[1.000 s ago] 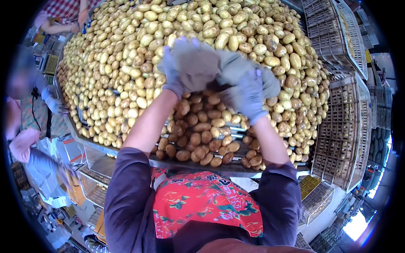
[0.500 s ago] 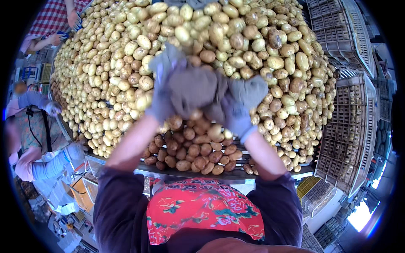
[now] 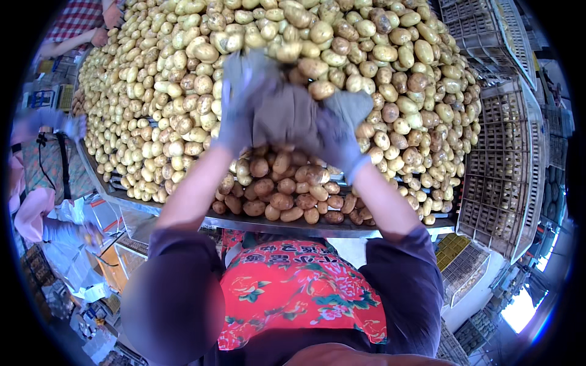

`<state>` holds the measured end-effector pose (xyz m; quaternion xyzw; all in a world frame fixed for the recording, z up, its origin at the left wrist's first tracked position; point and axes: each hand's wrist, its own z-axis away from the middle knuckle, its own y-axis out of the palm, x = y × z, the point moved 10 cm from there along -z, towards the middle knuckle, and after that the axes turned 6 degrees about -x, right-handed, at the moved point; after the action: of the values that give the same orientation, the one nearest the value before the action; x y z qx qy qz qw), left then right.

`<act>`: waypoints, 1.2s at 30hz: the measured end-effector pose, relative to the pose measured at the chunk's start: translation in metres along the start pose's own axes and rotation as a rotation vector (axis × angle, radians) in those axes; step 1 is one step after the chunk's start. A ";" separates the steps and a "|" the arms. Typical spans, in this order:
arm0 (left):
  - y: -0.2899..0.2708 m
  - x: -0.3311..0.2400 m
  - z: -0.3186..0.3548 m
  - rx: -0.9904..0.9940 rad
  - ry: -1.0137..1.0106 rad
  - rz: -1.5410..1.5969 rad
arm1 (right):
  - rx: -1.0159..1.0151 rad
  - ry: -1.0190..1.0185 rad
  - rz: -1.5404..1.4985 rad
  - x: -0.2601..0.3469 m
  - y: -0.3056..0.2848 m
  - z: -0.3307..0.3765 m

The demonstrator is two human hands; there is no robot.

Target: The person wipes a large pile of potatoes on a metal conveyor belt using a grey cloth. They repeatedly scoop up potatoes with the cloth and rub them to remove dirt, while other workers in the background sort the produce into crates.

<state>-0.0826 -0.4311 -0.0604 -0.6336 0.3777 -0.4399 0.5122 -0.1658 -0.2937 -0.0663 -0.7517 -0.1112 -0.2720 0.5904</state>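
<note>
Head view, grey cloth [image 3: 284, 121] between left grip [image 3: 240, 113] and right grip [image 3: 336, 139], both clutching it

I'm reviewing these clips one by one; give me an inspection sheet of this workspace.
Surface: metal table, mostly covered, dark slats showing between gaps.
Job's things: heaped potatoes, browner near the front edge; grey-brown cloth bunched over them.
Clutter: crates along the right side.
Hands: gloved left hand and right hand, both on the cloth; blurred, finger closure unclear.
Cables: nothing seen on the potatoes.
Surroundings: co-workers at left; bright light at lower right.
</note>
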 end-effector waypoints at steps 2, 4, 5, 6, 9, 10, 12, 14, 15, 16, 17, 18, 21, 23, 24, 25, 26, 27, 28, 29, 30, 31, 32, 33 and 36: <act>0.001 -0.024 0.076 0.034 0.028 0.087 | 0.148 -0.090 -0.054 0.030 0.001 0.043; -0.006 -0.035 0.125 -0.168 -0.049 0.249 | 0.211 -0.232 0.237 0.070 0.008 0.051; -0.004 -0.033 0.118 -0.120 -0.067 0.277 | 0.261 -0.240 0.412 0.064 0.039 0.058; -0.002 -0.028 0.108 -0.071 -0.093 0.301 | 0.310 -0.253 0.586 0.062 0.062 0.060; 0.004 0.014 0.028 -0.187 -0.096 -0.218 | 0.239 0.079 0.076 0.007 0.071 -0.009; -0.002 0.027 0.003 -0.199 -0.099 -0.296 | 0.255 0.070 0.218 -0.011 0.082 -0.025; 0.000 0.045 -0.017 -0.313 -0.414 0.307 | 0.326 0.033 0.374 -0.014 0.096 -0.007; 0.048 0.022 0.012 -0.147 -0.427 0.573 | 0.257 0.015 0.238 0.000 0.068 0.005; 0.061 0.007 0.027 -0.068 -0.427 0.701 | 0.165 0.027 0.082 0.002 0.049 0.016; 0.023 -0.015 0.047 -0.178 -0.339 1.049 | 0.104 -0.048 0.138 0.011 0.026 0.037; 0.039 -0.039 0.075 0.111 -0.211 0.310 | 0.042 -0.147 0.183 0.032 0.008 0.050; 0.039 -0.039 0.089 0.065 -0.254 0.585 | -0.039 -0.103 0.244 0.051 -0.011 0.050; 0.022 -0.020 0.068 -0.062 -0.323 0.653 | 0.121 0.152 -0.057 0.055 -0.014 0.035; 0.036 0.023 0.034 -0.180 -0.569 1.114 | -0.087 0.066 -0.061 0.033 -0.036 0.011; 0.026 0.044 0.029 -0.281 -0.662 1.306 | -0.224 0.167 -0.309 0.031 -0.069 -0.005; 0.002 0.058 0.023 -0.355 -0.651 1.306 | -0.336 0.211 -0.493 0.016 -0.088 -0.007; -0.016 0.073 0.015 -0.434 -0.634 1.310 | -0.454 0.252 -0.668 0.000 -0.107 -0.010; -0.028 0.092 0.010 -0.522 -0.629 1.295 | -0.573 0.133 -0.403 0.011 -0.129 -0.021; -0.036 0.109 0.005 -0.607 -0.621 1.280 | -0.681 0.015 -0.131 0.028 -0.145 -0.033; -0.037 0.108 -0.004 -0.617 -0.579 1.101 | -0.777 -0.103 0.146 0.042 -0.153 -0.045; -0.043 0.103 -0.017 -0.636 -0.527 0.930 | -0.652 -0.066 0.319 -0.001 -0.107 -0.053; -0.030 0.074 -0.034 -0.573 -0.449 0.588 | -0.261 0.076 0.465 -0.011 -0.065 -0.089; -0.018 0.056 -0.049 -0.503 -0.371 0.241 | 0.135 0.203 0.591 -0.018 -0.018 -0.110; 0.000 0.050 -0.068 -0.396 -0.220 0.188 | -0.060 0.087 0.502 0.000 -0.022 -0.130; 0.013 0.097 -0.124 -0.470 -0.185 0.319 | -0.434 -0.130 0.315 0.018 -0.025 -0.165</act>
<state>-0.1682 -0.5630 -0.0462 -0.7048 0.5156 -0.1947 0.4466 -0.2092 -0.4463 -0.0108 -0.8845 0.0303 -0.1455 0.4422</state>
